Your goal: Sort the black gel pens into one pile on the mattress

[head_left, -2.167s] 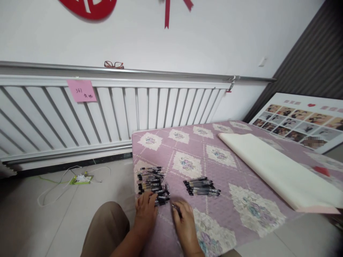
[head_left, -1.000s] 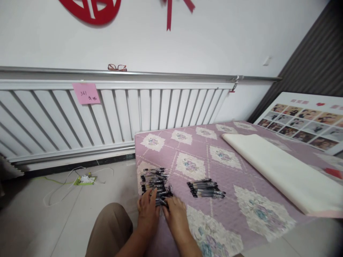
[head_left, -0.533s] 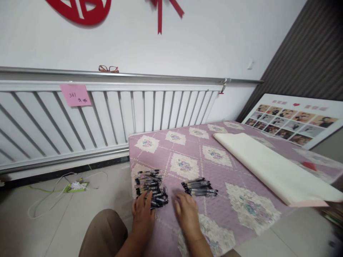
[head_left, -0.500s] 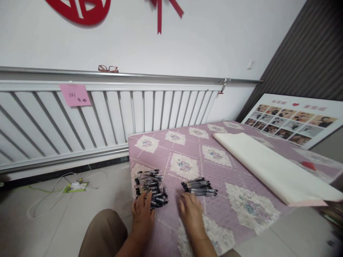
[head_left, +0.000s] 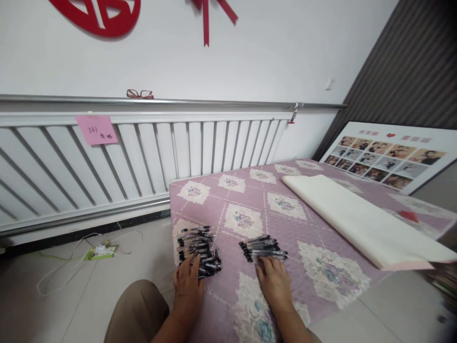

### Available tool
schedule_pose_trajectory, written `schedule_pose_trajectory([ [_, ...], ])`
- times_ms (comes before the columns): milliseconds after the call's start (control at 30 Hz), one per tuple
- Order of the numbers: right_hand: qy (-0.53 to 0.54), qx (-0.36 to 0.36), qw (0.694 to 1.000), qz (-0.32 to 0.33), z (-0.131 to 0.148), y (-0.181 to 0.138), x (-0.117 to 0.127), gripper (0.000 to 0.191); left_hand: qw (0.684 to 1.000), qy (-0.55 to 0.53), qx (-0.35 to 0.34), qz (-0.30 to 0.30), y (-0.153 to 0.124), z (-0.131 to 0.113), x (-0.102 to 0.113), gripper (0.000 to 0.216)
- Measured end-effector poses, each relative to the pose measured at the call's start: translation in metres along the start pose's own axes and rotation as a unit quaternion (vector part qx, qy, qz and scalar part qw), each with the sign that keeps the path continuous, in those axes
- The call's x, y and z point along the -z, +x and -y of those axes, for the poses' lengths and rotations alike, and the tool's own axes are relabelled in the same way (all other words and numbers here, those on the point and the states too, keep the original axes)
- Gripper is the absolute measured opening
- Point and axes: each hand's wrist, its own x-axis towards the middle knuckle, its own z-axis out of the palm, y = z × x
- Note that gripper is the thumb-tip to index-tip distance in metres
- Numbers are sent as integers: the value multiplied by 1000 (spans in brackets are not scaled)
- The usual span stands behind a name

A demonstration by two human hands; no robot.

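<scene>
Two piles of black-capped pens lie on a pink quilted mat [head_left: 321, 281] with flower squares. The bigger, messy left pile of pens [head_left: 197, 245] sits by the mat's left edge. My left hand [head_left: 187, 288] lies flat at that pile's near end, fingers spread over the closest pens. A smaller, tidier right pile of pens [head_left: 263, 247] lies in the middle. My right hand [head_left: 274, 282] rests palm down just in front of it, its outstretched fingertips touching the nearest pen.
A long folded white sheet [head_left: 357, 224] lies across the mat's right side, with a photo board [head_left: 385, 157] behind it. A white radiator [head_left: 150, 152] with a pink note [head_left: 95, 129] and glasses [head_left: 140, 94] lines the wall. A power strip [head_left: 102, 250] lies on the floor.
My right hand went from the left pile across to the near edge of the right pile. My left hand stayed on the left pile. The camera drifted slightly.
</scene>
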Motion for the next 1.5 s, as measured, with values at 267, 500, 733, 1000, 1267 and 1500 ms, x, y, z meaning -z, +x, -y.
schedule_pose_trajectory([
  [267, -30, -4, 999, 16, 4, -1, 8, 22, 1000, 2, -18, -12, 0, 2, -2, 60],
  [500, -20, -4, 1000, -3, 4, -2, 7, 26, 1000, 5, 4, 3, 0, 0, -1, 63],
  [733, -20, -25, 999, -30, 5, -1, 5, 36, 1000, 0, -12, -8, -1, 3, -3, 62],
  [1000, -45, -46, 998, 3, 5, -1, -2, 45, 1000, -1, -10, -16, -2, -1, 0, 62],
  [1267, -19, -24, 999, -37, 3, -4, 3, 35, 1000, -9, -22, -6, -1, 6, -6, 60],
  [1500, -6, -32, 997, -72, 2, -11, 8, 30, 1000, -8, -2, -15, -1, -1, -1, 62],
])
